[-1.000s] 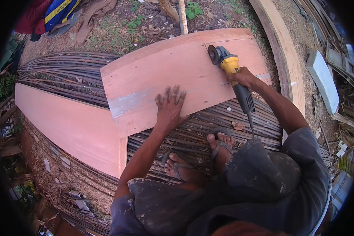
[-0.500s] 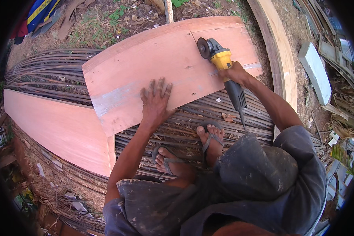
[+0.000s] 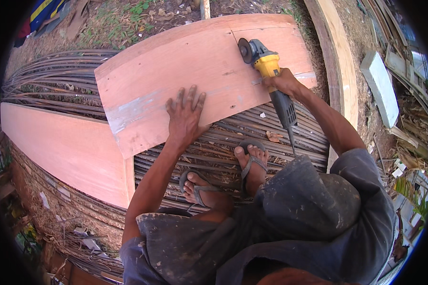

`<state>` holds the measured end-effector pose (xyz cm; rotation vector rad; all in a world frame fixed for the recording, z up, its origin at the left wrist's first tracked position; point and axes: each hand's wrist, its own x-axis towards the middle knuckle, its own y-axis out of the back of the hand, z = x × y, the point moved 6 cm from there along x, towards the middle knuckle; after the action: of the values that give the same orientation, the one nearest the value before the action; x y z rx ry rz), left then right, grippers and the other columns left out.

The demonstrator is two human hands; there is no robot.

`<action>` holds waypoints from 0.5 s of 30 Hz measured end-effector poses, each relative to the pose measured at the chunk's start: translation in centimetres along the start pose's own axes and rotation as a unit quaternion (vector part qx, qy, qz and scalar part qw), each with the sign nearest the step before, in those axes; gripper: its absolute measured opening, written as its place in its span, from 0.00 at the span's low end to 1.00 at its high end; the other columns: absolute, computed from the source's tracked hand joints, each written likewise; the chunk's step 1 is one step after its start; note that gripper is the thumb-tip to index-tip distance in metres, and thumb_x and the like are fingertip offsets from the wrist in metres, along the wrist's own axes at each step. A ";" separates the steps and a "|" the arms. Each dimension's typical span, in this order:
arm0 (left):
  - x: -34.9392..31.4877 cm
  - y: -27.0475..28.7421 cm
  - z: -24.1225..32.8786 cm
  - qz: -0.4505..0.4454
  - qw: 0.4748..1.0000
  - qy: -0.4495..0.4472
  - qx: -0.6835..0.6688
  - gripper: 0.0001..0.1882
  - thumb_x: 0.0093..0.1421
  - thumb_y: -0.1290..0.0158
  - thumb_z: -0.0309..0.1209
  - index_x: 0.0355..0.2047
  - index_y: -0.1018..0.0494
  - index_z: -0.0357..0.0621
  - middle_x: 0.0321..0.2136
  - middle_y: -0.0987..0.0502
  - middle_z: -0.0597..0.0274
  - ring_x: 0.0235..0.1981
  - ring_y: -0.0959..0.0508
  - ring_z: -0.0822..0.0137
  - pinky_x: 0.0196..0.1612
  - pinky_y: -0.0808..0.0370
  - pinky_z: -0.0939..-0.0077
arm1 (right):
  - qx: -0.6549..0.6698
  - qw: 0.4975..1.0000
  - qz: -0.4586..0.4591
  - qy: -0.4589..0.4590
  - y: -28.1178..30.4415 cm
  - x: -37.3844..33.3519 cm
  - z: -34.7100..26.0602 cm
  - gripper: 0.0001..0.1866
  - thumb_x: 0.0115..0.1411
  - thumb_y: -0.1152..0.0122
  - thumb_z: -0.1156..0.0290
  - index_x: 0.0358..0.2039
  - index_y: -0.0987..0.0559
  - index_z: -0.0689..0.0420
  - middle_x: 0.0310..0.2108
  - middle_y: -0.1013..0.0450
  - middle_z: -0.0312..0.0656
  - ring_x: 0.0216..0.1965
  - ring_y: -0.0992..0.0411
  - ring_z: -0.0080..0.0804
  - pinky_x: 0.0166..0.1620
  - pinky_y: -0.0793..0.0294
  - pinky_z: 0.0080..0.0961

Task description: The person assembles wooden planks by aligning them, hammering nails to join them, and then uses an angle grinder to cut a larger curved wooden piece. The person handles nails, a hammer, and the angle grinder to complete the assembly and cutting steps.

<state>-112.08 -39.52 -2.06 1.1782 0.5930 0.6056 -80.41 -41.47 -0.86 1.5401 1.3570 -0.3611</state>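
Now left hand (image 3: 185,116) flat on plywood sheet (image 3: 195,71), right hand (image 3: 283,83) gripping angle grinder (image 3: 266,64)

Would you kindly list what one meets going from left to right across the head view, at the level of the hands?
Lower reddish plywood sheet → left hand pressed flat on the upper reddish plywood panel → yellow and grey angle grinder → right hand gripping it → curved pale timber plank → white rectangular block.

Left hand (image 3: 185,116) pressed flat on plywood sheet (image 3: 195,66); right hand (image 3: 283,83) gripped yellow angle grinder (image 3: 266,64), disc on sheet.
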 end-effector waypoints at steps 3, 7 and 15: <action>-0.1 -0.1 0.1 0.002 1.000 -0.003 -0.004 0.54 0.40 0.30 0.49 0.67 0.41 0.55 0.69 0.47 0.54 0.69 0.48 0.45 0.63 0.50 0.33 | 0.041 0.998 0.001 0.038 -0.2 -0.8 0.4 0.25 0.46 0.28 0.63 0.40 0.20 0.69 0.33 0.22 0.46 0.33 0.24 0.32 0.35 0.24 0.30; 0.0 0.1 0.0 0.004 1.000 -0.003 -0.003 0.54 0.41 0.30 0.49 0.68 0.42 0.55 0.70 0.47 0.55 0.70 0.49 0.45 0.63 0.51 0.32 | 0.015 0.999 -0.022 0.017 0.2 -1.2 0.9 0.24 0.46 0.29 0.62 0.40 0.20 0.66 0.32 0.23 0.45 0.30 0.24 0.30 0.33 0.24 0.28; 0.0 0.2 0.0 -0.005 1.000 -0.002 -0.005 0.53 0.41 0.30 0.48 0.67 0.41 0.55 0.70 0.47 0.55 0.69 0.48 0.45 0.63 0.50 0.33 | -0.033 0.999 -0.035 0.003 0.6 -1.7 0.5 0.25 0.44 0.29 0.57 0.37 0.21 0.64 0.27 0.24 0.44 0.24 0.26 0.31 0.28 0.25 0.27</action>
<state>-112.05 -39.45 -1.81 1.1658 0.5918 0.5981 -80.24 -42.72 0.54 1.4438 1.4169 -0.3507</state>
